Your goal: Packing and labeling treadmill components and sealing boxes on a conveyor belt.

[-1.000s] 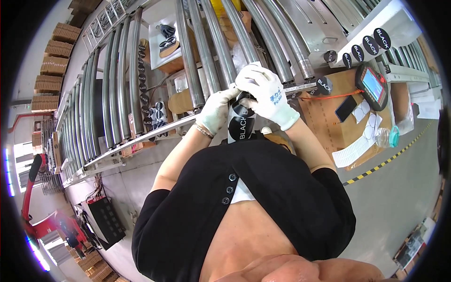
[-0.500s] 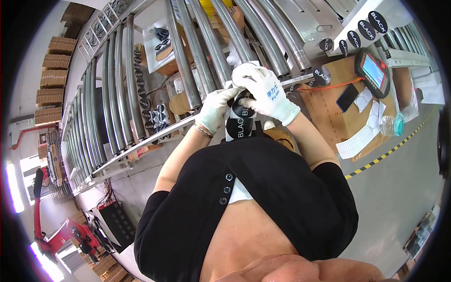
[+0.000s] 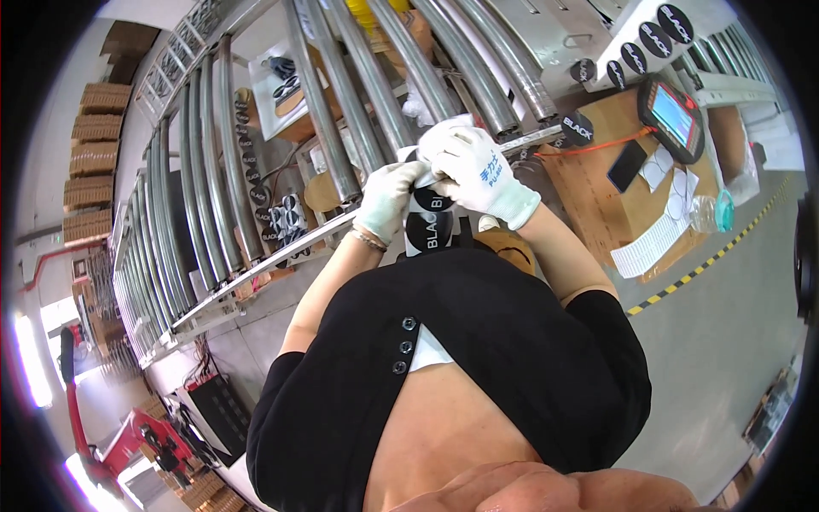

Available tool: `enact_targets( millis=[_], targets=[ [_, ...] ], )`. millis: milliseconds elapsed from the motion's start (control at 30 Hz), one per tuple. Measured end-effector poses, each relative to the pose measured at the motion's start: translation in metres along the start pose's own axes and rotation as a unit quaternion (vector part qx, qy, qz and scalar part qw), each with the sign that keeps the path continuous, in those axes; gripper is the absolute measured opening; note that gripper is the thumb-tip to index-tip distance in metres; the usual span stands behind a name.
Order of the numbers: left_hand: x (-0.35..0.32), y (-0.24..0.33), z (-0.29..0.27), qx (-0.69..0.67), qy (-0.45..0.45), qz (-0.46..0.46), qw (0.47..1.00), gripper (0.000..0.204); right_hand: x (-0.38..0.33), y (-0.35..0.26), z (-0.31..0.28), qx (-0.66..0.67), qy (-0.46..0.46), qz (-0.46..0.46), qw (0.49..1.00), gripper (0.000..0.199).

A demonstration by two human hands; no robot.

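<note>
Both my hands wear white knit gloves and meet in front of my chest at the roller conveyor's near edge. Between them is a white backing strip with round black stickers point(image 3: 418, 229), hanging down toward me. My left hand point(image 3: 386, 198) is closed on the strip's left side, its thumb and fingertips pinching near the top. My right hand point(image 3: 473, 171) is closed at the upper end, fingers bent over a white piece of the strip. Its fingertips hide how far any sticker is lifted from the backing.
Steel conveyor rollers point(image 3: 375, 94) stretch ahead and left. On the right, a cardboard surface point(image 3: 589, 171) bears a red-edged handheld screen device point(image 3: 670, 119), a phone point(image 3: 627, 166), a printed paper sheet point(image 3: 653, 245) and a clear, teal-lidded bottle point(image 3: 710, 213). A person in yellow point(image 3: 375, 13) is beyond the rollers.
My hands have drawn closer together at the top of the strip. The right fingers have curled over, covering more of the upper sticker. The view has shifted slightly.
</note>
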State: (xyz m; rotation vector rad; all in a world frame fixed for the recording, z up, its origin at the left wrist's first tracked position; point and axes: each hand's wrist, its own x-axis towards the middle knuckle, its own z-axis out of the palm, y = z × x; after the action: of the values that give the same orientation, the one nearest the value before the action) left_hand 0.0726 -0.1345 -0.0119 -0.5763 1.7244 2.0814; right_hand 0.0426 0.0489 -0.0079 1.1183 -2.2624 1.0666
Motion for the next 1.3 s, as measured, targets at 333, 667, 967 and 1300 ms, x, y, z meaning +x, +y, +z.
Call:
enact_targets(
  millis=[333, 667, 967, 1300],
  targets=[
    [0.041, -0.038, -0.076, -0.159, 0.089, 0.018, 0.983, 0.034, -0.112, 0.085, 0.018, 0.283, 0.384, 0.567, 0.671, 0.04],
    [0.041, -0.04, -0.056, -0.129, 0.097, -0.008, 0.987, 0.03, -0.156, 0.161, 0.043, 0.026, 0.389, 0.701, 0.598, 0.068],
    [0.028, -0.017, 0.0, -0.006, 0.081, 0.042, 0.996, 0.02, -0.157, 0.078, 0.001, 0.211, 0.207, 0.75, 0.591, 0.077],
    [0.039, -0.023, 0.124, 0.261, -0.083, 0.108, 0.956, 0.016, -0.163, 0.046, -0.024, 0.455, 0.241, 0.554, 0.654, 0.029]
  ],
)
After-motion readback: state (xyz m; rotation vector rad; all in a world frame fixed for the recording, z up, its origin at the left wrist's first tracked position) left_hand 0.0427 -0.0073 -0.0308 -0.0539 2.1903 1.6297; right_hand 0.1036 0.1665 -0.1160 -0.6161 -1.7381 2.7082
